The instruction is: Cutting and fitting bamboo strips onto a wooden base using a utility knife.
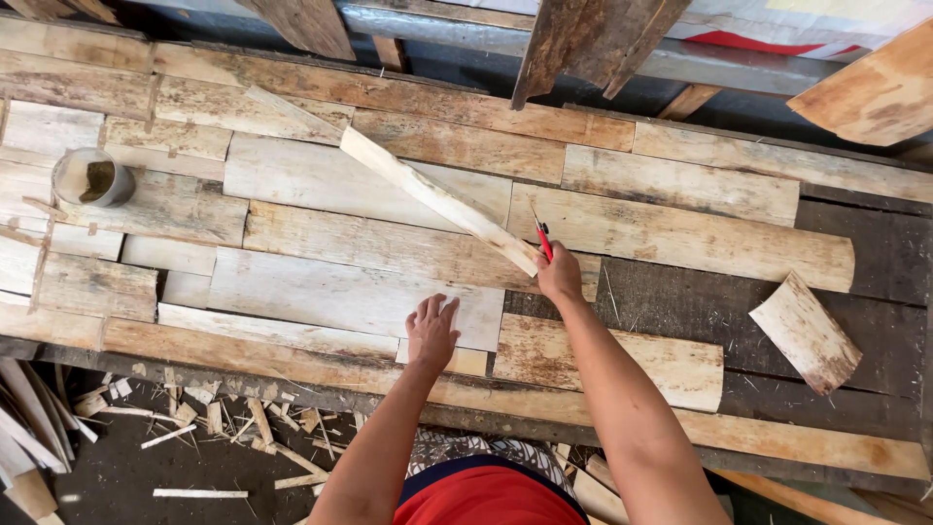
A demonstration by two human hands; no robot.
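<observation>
My left hand [432,329] lies flat, fingers slightly apart, on a pale wood veneer sheet [330,292] near the front of the workbench. My right hand [559,275] grips a red-handled cutter [542,238], blade end pointing up and away. The same hand touches the near end of a long narrow wood strip [432,194] that runs diagonally up to the left across the sheets. Many flat veneer pieces are laid side by side over the bench like patchwork.
A small round tin [92,178] with dark residue stands at the left. A loose curved veneer piece [805,332] lies on dark boards at the right. Wood scraps [224,423] litter the floor below. Planks lean at the back [583,44].
</observation>
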